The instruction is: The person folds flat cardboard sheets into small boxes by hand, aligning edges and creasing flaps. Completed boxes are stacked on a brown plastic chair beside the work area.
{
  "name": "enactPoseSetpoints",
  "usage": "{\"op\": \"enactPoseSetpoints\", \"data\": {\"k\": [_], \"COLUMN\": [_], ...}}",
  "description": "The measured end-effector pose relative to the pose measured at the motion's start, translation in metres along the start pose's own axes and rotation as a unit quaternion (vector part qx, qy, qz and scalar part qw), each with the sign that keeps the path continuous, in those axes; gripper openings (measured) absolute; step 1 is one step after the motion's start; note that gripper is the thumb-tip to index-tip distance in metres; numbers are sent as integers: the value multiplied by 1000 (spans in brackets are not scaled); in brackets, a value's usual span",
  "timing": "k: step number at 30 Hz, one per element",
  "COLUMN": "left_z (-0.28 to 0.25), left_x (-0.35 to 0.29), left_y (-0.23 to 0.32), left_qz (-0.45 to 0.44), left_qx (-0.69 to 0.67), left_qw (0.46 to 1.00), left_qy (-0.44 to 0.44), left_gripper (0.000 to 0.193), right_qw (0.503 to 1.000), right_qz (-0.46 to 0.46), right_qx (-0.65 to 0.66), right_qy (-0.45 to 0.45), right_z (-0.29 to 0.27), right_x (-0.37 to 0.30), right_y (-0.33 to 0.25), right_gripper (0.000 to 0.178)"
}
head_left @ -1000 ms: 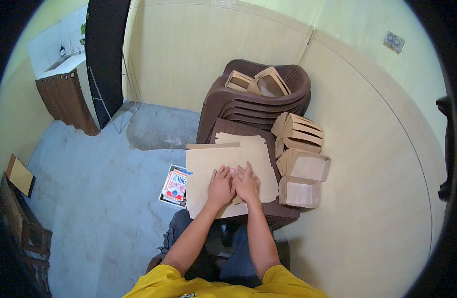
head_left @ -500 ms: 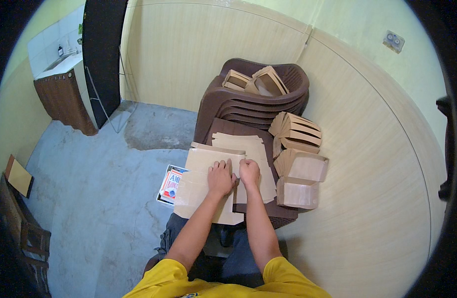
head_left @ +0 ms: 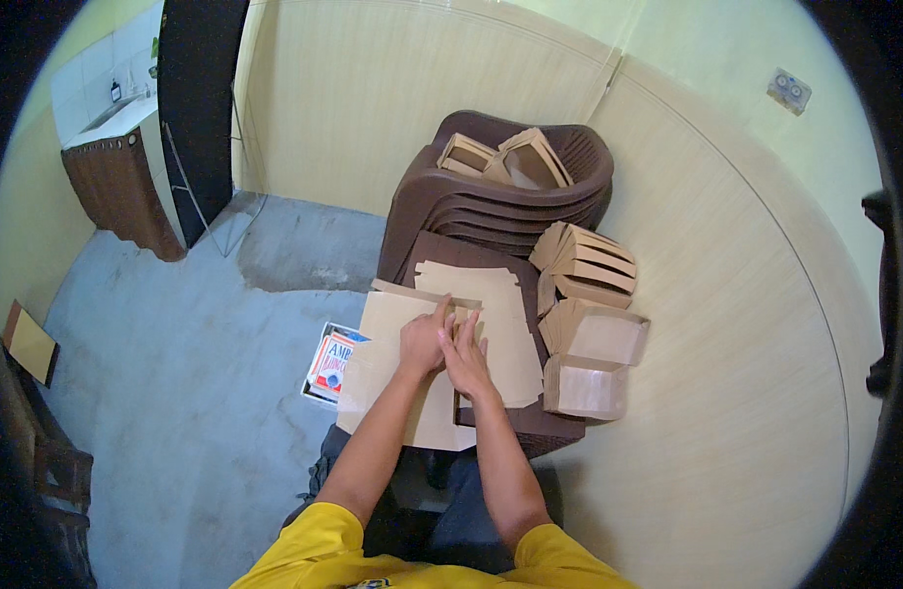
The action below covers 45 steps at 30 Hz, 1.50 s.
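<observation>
A flat, cut tan cardboard box blank (head_left: 381,339) lies in front of me, with a narrow flap standing up along its far edge. My left hand (head_left: 424,342) rests on it near the right part of that flap, one finger stretched forward and the others partly hidden. Against its right side lies my right hand (head_left: 465,359), open, with fingers straight and pointing away from me. A second flat cardboard blank (head_left: 507,344) is beneath and to the right. Both blanks lie on a dark brown surface (head_left: 559,417) at the front of stacked chairs.
Brown plastic chairs (head_left: 402,211) are stacked behind, with folded cardboard boxes (head_left: 530,157) on the top seat. More folded boxes (head_left: 594,265) and an open box (head_left: 589,383) stand at the right by the wall. A printed carton (head_left: 330,365) is at the left.
My right hand has moved left from the blank's right edge to my left hand, and its fingers have straightened. My left hand has shifted slightly left and forward. The upper blank has moved slightly left.
</observation>
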<state>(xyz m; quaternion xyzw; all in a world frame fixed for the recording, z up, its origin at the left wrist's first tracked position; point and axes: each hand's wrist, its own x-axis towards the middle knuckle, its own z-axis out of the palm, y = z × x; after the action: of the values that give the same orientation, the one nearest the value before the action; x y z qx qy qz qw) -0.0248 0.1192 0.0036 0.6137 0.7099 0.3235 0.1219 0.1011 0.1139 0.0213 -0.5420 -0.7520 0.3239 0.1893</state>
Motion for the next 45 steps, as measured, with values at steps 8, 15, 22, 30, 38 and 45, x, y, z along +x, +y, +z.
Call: {"op": "enactPoseSetpoints", "data": {"k": [8, 15, 22, 30, 38, 45], "left_z": [4, 7, 10, 9, 16, 14], "left_x": [-8, -6, -2, -3, 8, 11], "left_y": [1, -1, -5, 2, 11, 14], "left_qz": [109, 158, 123, 96, 36, 40], "left_qx": [47, 108, 24, 148, 152, 185], "left_qw": [992, 976, 991, 984, 985, 979], "left_qy": [45, 100, 39, -3, -68, -73], "left_gripper": [30, 29, 41, 72, 73, 73], "right_qw": [944, 978, 984, 969, 952, 941], "right_qz": [48, -129, 38, 60, -11, -93], "right_qx": [302, -77, -85, -46, -163, -145], "right_qy": [124, 143, 151, 236, 259, 292], "right_z": [-39, -38, -40, -46, -28, -27], "right_x": [-3, 19, 43, 85, 94, 98], "right_y": [37, 55, 37, 42, 54, 64], "right_gripper": [83, 33, 42, 27, 19, 22]}}
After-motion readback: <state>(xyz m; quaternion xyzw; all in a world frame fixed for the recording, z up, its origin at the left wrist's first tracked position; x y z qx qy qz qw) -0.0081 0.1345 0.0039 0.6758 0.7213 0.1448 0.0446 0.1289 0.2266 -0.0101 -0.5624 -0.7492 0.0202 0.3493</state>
